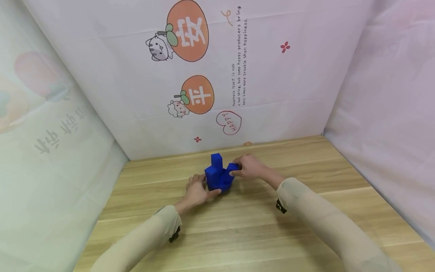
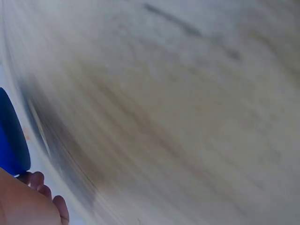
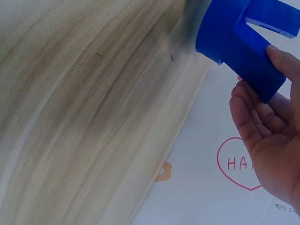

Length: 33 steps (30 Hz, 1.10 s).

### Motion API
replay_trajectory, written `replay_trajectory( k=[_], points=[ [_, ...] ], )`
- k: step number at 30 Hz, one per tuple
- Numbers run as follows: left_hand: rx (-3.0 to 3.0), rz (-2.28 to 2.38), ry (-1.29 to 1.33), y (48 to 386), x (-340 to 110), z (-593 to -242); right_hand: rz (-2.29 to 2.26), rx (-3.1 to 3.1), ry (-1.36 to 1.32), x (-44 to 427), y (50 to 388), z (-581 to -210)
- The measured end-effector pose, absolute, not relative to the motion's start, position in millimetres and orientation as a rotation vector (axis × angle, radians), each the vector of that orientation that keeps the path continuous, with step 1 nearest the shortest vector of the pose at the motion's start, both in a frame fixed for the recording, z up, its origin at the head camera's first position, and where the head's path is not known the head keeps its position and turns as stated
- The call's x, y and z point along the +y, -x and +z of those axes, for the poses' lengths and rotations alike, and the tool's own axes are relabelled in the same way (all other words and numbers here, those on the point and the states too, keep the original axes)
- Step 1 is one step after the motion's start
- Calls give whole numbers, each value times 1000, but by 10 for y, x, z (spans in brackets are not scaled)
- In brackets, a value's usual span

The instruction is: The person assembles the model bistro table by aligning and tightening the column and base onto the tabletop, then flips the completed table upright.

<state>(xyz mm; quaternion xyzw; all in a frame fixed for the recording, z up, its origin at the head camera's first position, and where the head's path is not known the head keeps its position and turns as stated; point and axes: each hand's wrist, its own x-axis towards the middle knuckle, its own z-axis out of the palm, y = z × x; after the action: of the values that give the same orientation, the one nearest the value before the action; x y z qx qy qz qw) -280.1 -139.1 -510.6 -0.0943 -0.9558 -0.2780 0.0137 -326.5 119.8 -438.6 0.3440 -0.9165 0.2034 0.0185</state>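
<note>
A solid blue object point(image 1: 215, 174) stands on the wooden table, with several angular, block-like prongs rising from a round base, like a crystal cluster. My left hand point(image 1: 197, 192) holds the base from the left, its thumb along the front and its fingers at the left side. In the left wrist view only a blue edge point(image 2: 10, 136) and part of that hand show, at the lower left. My right hand point(image 1: 250, 167) pinches the right-hand prong point(image 3: 258, 63) between thumb and fingers, seen closely in the right wrist view.
The wood-grain table point(image 1: 231, 234) runs back to a white printed cloth wall point(image 1: 272, 94). Cloth also hangs at the left point(image 1: 61, 151) and at the right point(image 1: 384, 113).
</note>
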Motion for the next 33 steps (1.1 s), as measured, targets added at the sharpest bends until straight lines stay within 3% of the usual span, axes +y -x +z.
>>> replay_trajectory(
  k=[22, 33],
  points=[
    [-2858, -1320, 206, 2805, -1503, -5005, 963, -2895, -936, 1207, 3237, -4371],
    [-2782, -1498, 323, 2794, -1583, -4856, 1079, -2980, -974, 1239, 3233, -4389]
  ],
)
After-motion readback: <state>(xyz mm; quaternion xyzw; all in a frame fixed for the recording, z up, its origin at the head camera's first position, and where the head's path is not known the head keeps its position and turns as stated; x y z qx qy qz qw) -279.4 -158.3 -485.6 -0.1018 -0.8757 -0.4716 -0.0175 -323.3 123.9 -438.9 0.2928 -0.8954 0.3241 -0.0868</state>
